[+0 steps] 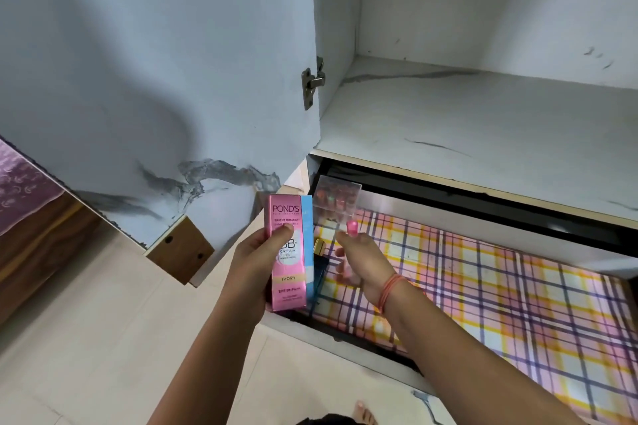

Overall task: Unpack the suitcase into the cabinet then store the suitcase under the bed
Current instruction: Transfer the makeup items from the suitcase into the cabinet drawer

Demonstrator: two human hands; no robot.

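Observation:
My left hand (253, 264) grips a pink cream box (288, 252) upright, thumb across its front. My right hand (362, 260) pinches a clear plastic case (336, 202) of small coloured items by its lower edge, holding it over the left end of the open cabinet drawer (518, 290). The drawer is lined with pink, yellow and purple checked paper. A dark blue item with a gold cap (319, 257) shows between the box and my right hand. The suitcase is out of view.
The marbled white cabinet door (155, 79) stands open at the left on a metal hinge (312, 83). Above the drawer is a bare white shelf (483, 121). A bed with a purple cover (20, 183) is at far left. Pale floor tiles lie below.

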